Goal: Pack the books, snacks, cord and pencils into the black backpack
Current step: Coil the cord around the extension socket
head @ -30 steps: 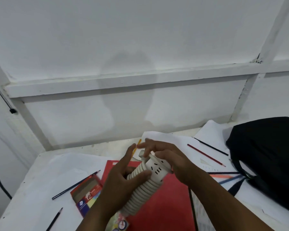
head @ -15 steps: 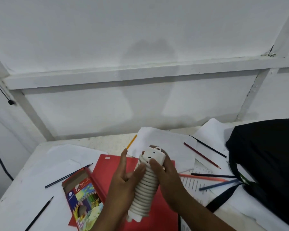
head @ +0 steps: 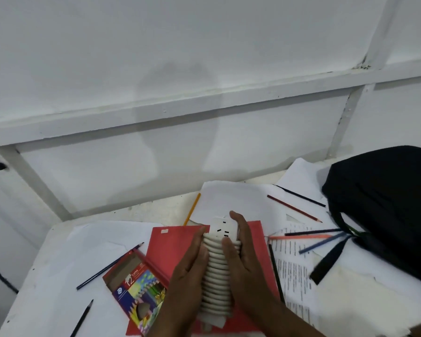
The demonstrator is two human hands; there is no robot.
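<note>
The white cord (head: 218,276), wound in tight coils around its socket block, is sitting upright between both hands, just above the red book (head: 178,242). The left hand (head: 187,276) is pressing along the coil's left side, fingers mostly straight and thumb hidden, so whether that grip is wrapping the cord is hard to tell. The right hand (head: 246,268) is clamping it, thumb lying across the front coils and fingers reaching up past the socket face. Beside the book, a coloured-pencil box (head: 136,288) is lying open-ended on the white surface (head: 46,276). Loose pencils (head: 294,208) and printed papers (head: 294,271) are scattering out to the right, and the black backpack (head: 389,203) is slumping at the far right edge.
</note>
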